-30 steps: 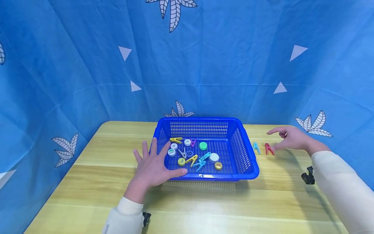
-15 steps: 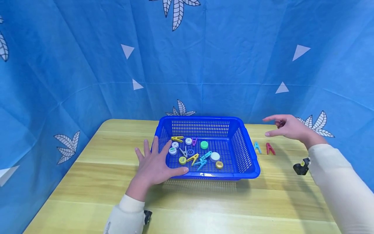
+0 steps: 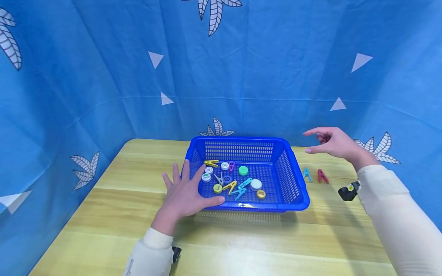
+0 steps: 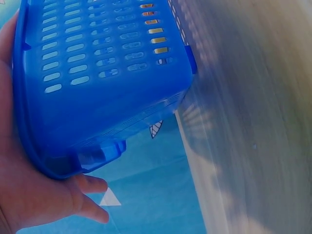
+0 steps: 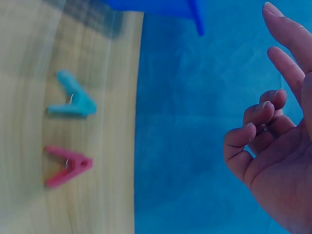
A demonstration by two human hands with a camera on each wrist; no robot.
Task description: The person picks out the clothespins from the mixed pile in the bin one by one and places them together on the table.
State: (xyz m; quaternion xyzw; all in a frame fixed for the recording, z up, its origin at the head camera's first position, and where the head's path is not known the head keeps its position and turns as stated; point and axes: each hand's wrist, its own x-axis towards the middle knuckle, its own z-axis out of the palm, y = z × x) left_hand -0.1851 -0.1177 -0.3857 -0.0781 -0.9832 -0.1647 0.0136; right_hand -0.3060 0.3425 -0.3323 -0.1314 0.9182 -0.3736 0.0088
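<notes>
Spread over the near left corner of a blue plastic basket, my left hand lies with fingers over the left rim and thumb along the front rim. In the left wrist view the basket wall fills the upper left, beside that hand. My right hand hovers holding nothing, thumb and index finger held apart, the other fingers bent. Below it on the table lie a light blue clothespin and a red clothespin, both also seen in the right wrist view.
Inside the basket lie several clothespins, among them a yellow clothespin, and several bottle caps, including a green cap and a white cap. A blue patterned cloth hangs behind the wooden table.
My right hand has lifted away from the red clothespin and moved up and left toward the basket. My left hand keeps its place on the rim. The head view has shifted slightly.
</notes>
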